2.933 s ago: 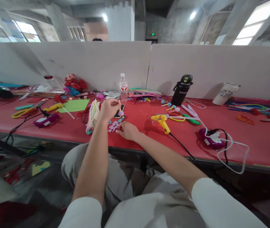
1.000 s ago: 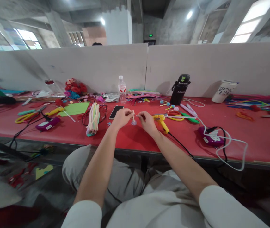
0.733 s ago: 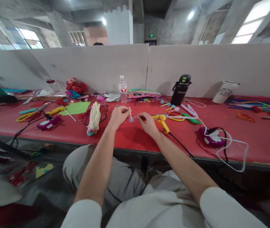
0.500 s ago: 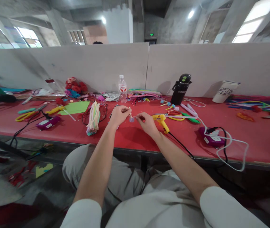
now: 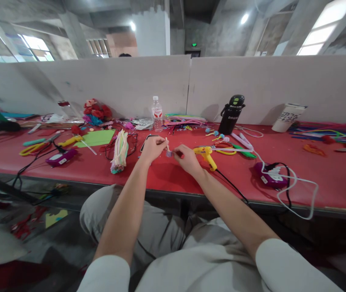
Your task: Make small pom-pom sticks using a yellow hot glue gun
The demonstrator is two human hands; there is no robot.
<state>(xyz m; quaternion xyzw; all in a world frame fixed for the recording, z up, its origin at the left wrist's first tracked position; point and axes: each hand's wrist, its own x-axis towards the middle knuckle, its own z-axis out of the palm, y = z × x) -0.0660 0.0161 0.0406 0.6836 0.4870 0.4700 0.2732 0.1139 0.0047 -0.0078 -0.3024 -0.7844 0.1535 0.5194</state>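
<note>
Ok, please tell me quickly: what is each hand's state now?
Left hand: closed, holding a purple-tipped pale stem.
Right hand: closed, at the stem's tip; anything held is too small to tell.

I've carried the purple-tipped stem (image 5: 168, 153) rightward in my left grip (image 5: 153, 148); my right grip (image 5: 188, 159) has moved right too, and just come up against the tip.

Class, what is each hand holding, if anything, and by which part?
The left hand holds a purple-tipped piece by its pale stem, tip down. Whether the right hand grips anything cannot be told.
</note>
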